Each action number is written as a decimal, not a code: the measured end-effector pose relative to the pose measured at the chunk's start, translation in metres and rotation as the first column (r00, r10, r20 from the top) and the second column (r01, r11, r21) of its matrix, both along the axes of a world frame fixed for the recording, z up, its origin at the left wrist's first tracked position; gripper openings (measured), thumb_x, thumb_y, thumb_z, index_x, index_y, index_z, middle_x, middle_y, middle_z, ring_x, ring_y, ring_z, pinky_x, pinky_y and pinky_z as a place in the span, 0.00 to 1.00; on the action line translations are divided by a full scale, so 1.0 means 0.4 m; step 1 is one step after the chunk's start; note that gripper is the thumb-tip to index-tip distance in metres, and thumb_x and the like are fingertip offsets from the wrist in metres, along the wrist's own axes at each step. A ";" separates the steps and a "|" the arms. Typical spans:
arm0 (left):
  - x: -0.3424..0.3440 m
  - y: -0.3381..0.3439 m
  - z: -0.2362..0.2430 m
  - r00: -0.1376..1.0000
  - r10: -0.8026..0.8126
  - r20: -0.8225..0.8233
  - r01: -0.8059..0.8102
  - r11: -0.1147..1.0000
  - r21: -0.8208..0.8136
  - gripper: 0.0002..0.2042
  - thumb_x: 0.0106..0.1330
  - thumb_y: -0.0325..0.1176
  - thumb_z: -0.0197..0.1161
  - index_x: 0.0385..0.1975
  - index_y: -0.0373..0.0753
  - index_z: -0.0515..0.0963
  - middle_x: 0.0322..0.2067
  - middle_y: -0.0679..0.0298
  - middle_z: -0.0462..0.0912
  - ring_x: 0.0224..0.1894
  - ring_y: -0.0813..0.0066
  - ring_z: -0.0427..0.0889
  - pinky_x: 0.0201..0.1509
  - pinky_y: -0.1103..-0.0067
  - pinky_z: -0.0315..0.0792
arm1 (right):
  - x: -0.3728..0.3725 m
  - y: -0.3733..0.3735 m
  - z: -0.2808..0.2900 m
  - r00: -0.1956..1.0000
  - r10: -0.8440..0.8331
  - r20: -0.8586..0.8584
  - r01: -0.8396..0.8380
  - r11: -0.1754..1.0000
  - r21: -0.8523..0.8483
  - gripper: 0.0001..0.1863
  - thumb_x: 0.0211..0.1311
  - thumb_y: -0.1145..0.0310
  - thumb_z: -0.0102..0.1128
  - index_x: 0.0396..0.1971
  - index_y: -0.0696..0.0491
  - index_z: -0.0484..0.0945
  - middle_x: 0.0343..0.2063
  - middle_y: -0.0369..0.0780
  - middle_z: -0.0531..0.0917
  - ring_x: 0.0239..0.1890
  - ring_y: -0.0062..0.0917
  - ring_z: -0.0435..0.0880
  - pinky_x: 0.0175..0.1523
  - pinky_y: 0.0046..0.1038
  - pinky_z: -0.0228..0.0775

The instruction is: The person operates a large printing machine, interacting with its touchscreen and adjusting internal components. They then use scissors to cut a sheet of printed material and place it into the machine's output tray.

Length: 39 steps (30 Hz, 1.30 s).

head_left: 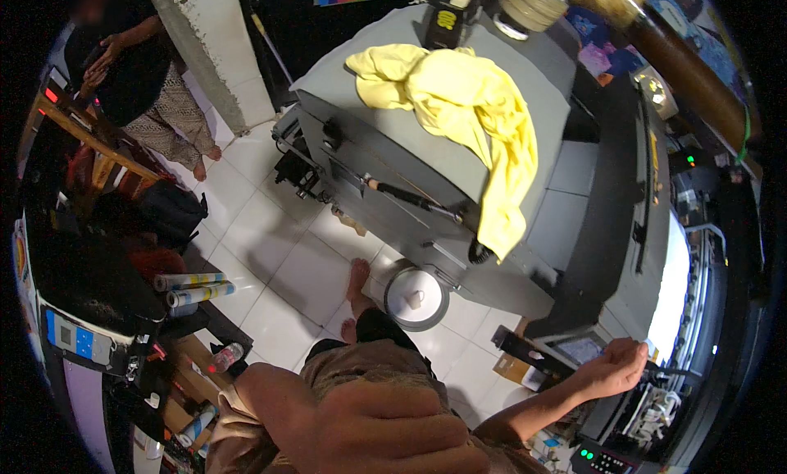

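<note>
My left hand is large and close to the camera at the bottom centre, its fingers curled; whether it holds anything is hidden. At the lower right, my right hand is raised beside the lit edge of a dark machine, fingers closed, perhaps on something small that I cannot make out. Ahead, a crumpled yellow cloth drapes over the grey top of a large machine, one end hanging toward me. My bare feet stand on white tiles beside a round white disc with a dark rim.
Another person stands barefoot at upper left, hands together, behind a wooden chair and black bag. Rolls and a plastic bottle lie at left. A brown roll crosses the upper right; a pillar rises behind.
</note>
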<state>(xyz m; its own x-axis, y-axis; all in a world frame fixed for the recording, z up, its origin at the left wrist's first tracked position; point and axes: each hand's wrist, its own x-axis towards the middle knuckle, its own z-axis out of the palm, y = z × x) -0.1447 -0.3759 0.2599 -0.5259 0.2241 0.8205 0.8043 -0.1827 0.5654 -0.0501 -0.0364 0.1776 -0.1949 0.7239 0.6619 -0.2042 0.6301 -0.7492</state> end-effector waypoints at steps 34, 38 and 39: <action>-0.837 -0.351 -0.142 0.961 -0.028 0.274 -0.072 0.934 0.350 0.10 0.57 0.29 0.73 0.19 0.39 0.77 0.19 0.67 0.76 0.15 0.81 0.71 0.16 0.82 0.57 | -0.689 -0.406 0.099 0.902 -0.384 0.196 0.309 0.893 0.326 0.25 0.75 0.55 0.56 0.16 0.49 0.66 0.14 0.32 0.63 0.17 0.19 0.59 0.24 0.26 0.51; -0.890 -0.368 -0.172 0.964 0.047 0.261 -0.149 0.911 0.386 0.11 0.57 0.29 0.74 0.19 0.38 0.77 0.20 0.67 0.76 0.16 0.81 0.72 0.16 0.82 0.57 | -0.718 -0.465 0.106 0.835 -0.489 0.252 0.345 0.822 0.453 0.27 0.72 0.53 0.57 0.12 0.46 0.64 0.10 0.31 0.63 0.13 0.20 0.61 0.20 0.24 0.55; -0.903 -0.372 -0.181 0.968 0.059 0.245 -0.153 0.909 0.387 0.11 0.57 0.29 0.74 0.19 0.38 0.77 0.20 0.67 0.76 0.16 0.81 0.72 0.16 0.82 0.57 | -0.716 -0.474 0.111 0.806 -0.522 0.279 0.360 0.807 0.468 0.28 0.73 0.52 0.56 0.12 0.46 0.63 0.10 0.30 0.62 0.13 0.20 0.61 0.20 0.24 0.55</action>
<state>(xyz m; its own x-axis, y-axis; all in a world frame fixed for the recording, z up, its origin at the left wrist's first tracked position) -0.5059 -0.5246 0.1876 -0.7070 -0.1652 0.6876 0.6936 -0.3517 0.6287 -0.3363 -0.2260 0.2219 -0.2069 0.5026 0.8394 0.4137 0.8224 -0.3905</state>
